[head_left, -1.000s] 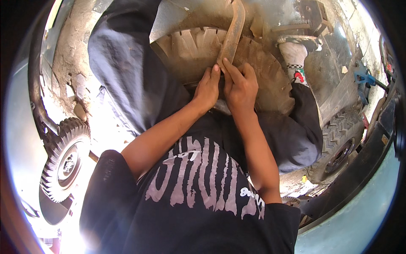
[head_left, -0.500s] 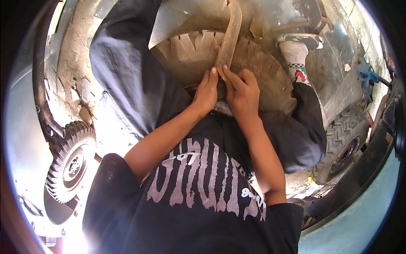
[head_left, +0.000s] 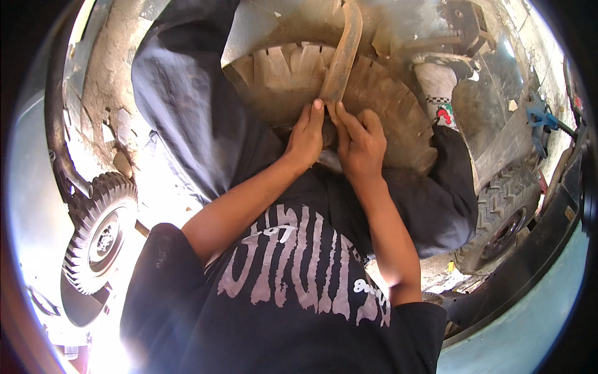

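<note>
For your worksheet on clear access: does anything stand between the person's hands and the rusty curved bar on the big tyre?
Nothing visible does. The left hand and right hand already touch the lower end of the rusty curved bar.

We see a rusty brown bar point(head_left: 341, 53), tan dusty tyre point(head_left: 374, 106), black shirt point(head_left: 299, 299) with pale lettering, white sock point(head_left: 436, 81).

Cracked, dusty concrete floor point(head_left: 103, 93) lies in harsh sunlight, glaring white at the lower left. A small treaded wheel point(head_left: 99, 240) stands at left, a knobby tyre point(head_left: 504, 218) at right beside a dark beam point(head_left: 529, 262).
</note>
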`<action>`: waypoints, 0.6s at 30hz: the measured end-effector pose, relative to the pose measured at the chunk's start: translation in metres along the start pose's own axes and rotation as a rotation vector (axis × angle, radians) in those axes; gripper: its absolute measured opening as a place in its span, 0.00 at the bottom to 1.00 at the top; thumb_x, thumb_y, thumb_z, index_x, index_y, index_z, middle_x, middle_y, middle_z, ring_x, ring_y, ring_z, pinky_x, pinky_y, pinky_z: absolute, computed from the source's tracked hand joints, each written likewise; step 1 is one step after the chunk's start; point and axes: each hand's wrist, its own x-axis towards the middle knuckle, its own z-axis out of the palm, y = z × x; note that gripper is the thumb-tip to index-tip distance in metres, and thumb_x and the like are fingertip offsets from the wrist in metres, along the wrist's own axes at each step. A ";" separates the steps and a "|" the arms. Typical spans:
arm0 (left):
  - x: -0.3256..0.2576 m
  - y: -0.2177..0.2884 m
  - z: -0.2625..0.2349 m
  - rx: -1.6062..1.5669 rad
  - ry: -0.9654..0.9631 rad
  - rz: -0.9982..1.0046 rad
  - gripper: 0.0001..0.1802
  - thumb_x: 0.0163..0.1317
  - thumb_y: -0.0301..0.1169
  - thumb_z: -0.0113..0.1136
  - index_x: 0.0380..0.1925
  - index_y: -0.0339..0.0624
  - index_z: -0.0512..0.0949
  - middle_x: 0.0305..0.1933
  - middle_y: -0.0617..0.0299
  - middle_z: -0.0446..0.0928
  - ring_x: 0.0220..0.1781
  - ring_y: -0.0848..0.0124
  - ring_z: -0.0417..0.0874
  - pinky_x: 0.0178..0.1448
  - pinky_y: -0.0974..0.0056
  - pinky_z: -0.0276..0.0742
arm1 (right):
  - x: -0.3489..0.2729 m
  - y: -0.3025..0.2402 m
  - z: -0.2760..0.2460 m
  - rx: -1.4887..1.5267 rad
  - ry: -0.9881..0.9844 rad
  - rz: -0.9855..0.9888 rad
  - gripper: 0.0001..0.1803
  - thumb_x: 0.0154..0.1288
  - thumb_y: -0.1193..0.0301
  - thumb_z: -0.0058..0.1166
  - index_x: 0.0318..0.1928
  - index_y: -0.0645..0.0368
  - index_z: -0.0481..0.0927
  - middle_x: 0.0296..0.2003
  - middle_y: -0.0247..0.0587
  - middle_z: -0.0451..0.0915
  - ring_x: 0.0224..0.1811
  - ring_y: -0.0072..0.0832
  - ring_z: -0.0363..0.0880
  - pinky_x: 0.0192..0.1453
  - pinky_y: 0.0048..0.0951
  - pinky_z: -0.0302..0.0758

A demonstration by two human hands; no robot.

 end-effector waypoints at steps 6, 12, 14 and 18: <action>-0.003 0.006 -0.002 -0.088 0.006 -0.008 0.43 0.84 0.65 0.34 0.68 0.33 0.72 0.64 0.42 0.79 0.69 0.54 0.79 0.72 0.55 0.73 | 0.026 -0.009 0.010 0.038 -0.029 0.026 0.18 0.67 0.74 0.71 0.57 0.54 0.92 0.29 0.43 0.73 0.29 0.36 0.75 0.37 0.38 0.75; 0.002 -0.005 -0.003 -0.287 -0.102 -0.135 0.40 0.79 0.65 0.51 0.63 0.34 0.75 0.51 0.50 0.83 0.48 0.68 0.86 0.49 0.64 0.83 | 0.015 0.009 -0.018 0.077 0.118 0.307 0.14 0.68 0.74 0.71 0.53 0.51 0.93 0.36 0.45 0.85 0.37 0.41 0.85 0.46 0.38 0.81; 0.005 -0.002 -0.005 -0.209 -0.106 -0.121 0.42 0.75 0.65 0.61 0.58 0.30 0.76 0.48 0.51 0.83 0.44 0.68 0.87 0.48 0.65 0.84 | 0.020 0.009 -0.021 0.155 0.105 0.294 0.13 0.68 0.75 0.70 0.52 0.52 0.93 0.38 0.45 0.86 0.38 0.42 0.86 0.47 0.38 0.82; 0.001 -0.001 -0.008 -0.254 -0.174 -0.162 0.34 0.72 0.54 0.71 0.56 0.30 0.78 0.44 0.53 0.84 0.43 0.68 0.88 0.46 0.63 0.85 | 0.030 0.002 -0.019 0.154 -0.023 0.190 0.12 0.67 0.75 0.69 0.51 0.54 0.93 0.39 0.46 0.86 0.40 0.43 0.86 0.49 0.40 0.82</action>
